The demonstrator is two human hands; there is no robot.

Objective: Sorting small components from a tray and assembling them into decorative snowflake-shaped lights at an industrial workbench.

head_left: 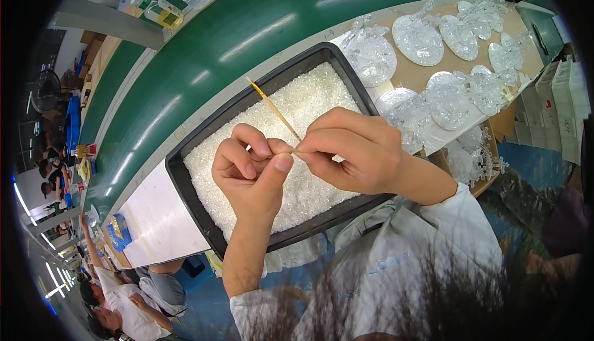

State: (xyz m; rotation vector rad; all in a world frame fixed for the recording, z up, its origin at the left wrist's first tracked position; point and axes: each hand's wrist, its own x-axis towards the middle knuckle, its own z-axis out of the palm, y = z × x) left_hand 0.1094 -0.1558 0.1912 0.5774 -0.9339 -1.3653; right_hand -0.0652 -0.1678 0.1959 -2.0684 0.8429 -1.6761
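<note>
Landmark: the black rectangular plastic tray (185,174), filled with small clear glassy beads (309,103), lying aslant on the pale desk (158,217).

Both hands work directly above the tray's middle. Any bead that slips would likely fall back into the heap rather than onto the desk.

Left hand (250,174): fingers curled, thumb pressed up against the forefinger, the grip clenched on something very small at the near end of the thin yellowish pointed stick (275,112). The pinched item is too small to tell; probably a bead.

Right hand (356,152): grip pinched around the stick's lower end, meeting the left thumb tip. The stick slants up and away over the tray's far-left part, its tip ending just above the far rim. Held low and angled so the point stays free, it seems, and the working end sits between both thumbs for fine control.

Beyond the tray's far rim: a green conveyor belt (247,25) running alongside.
Right of the tray: clear oval ornament pieces (417,38) laid out in rows on a brown board, apart from the loose beads.
Left of the tray, well apart: other people seated along the line.
</note>
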